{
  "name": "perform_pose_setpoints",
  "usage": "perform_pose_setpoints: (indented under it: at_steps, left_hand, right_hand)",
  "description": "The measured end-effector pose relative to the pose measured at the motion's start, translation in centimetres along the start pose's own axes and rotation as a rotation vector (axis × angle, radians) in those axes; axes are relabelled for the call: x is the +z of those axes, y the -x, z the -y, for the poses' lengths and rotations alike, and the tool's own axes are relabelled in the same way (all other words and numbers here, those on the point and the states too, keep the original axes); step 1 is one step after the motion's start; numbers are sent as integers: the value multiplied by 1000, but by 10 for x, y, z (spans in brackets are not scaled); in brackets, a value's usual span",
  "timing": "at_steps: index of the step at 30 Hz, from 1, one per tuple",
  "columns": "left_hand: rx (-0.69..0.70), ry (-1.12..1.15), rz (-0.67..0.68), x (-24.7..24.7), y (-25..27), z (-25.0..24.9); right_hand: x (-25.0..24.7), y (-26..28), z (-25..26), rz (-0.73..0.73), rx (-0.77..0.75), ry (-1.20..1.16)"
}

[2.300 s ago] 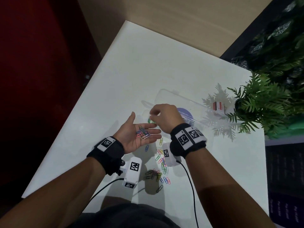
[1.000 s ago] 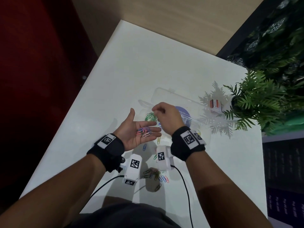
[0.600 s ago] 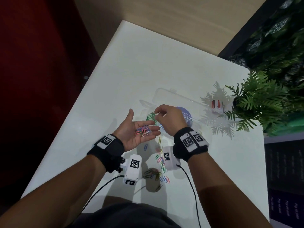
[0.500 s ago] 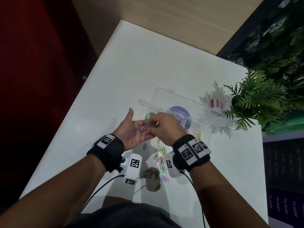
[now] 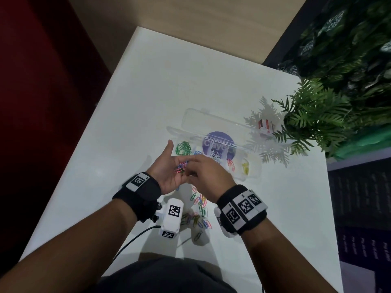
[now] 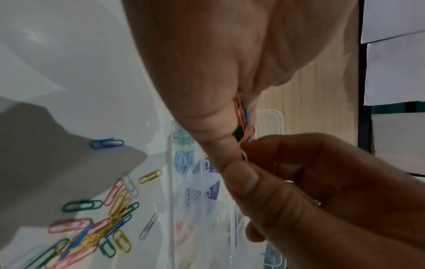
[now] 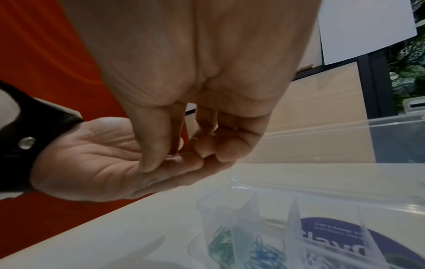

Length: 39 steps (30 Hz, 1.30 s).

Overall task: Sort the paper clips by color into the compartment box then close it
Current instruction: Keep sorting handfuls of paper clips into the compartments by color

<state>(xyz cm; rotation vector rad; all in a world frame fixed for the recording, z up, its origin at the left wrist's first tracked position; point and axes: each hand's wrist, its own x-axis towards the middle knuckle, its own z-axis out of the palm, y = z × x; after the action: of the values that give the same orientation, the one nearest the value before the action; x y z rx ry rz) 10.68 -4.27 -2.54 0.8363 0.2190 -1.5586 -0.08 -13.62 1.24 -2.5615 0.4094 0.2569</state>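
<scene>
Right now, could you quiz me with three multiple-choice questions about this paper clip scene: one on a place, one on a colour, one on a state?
1. Where do the loose unsorted clips lie?
A. On the table, nearer the person than the box
B. Under the plant
C. On the lid

2. What colour are the clips in the box's leftmost compartment?
A. Yellow
B. Green
C. Pink

3. How is the compartment box?
A. Closed
B. Upside down
C. Open, lid folded back

Answers: 1 A, the head view shows them between the wrists. 2 B, a green heap fills it. 3 C, the compartments are uncovered.
</scene>
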Motion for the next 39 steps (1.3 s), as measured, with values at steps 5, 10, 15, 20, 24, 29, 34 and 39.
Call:
perform_pose_setpoints:
  at_steps: [5, 10, 15, 20, 24, 29, 34, 39]
  left_hand:
    - [-3, -5, 33, 8, -1, 3]
    - [2, -60, 26, 15, -2, 7]
    - [-1, -58, -20, 18, -3, 8]
    - [14, -39, -52, 18, -3, 8]
    - [28, -23, -124, 20, 0, 6]
    - [28, -2, -129, 19, 3, 4]
    - [41, -14, -137, 21, 3, 3]
    - [39, -42, -67, 26, 3, 6]
  right_hand:
    - [-1, 9, -6, -102, -9, -104]
    - [-1, 14, -12, -94, 8, -81]
    - [-2, 18, -11, -112, -10, -65]
    - [-13, 20, -16, -276, 177, -404]
    - [-21, 8, -42, -452, 376, -519]
    - [-19, -12, -65, -387, 583, -406]
    - [-24, -3, -49, -365, 453, -367]
    - [-23, 14, -8, -150, 149, -247]
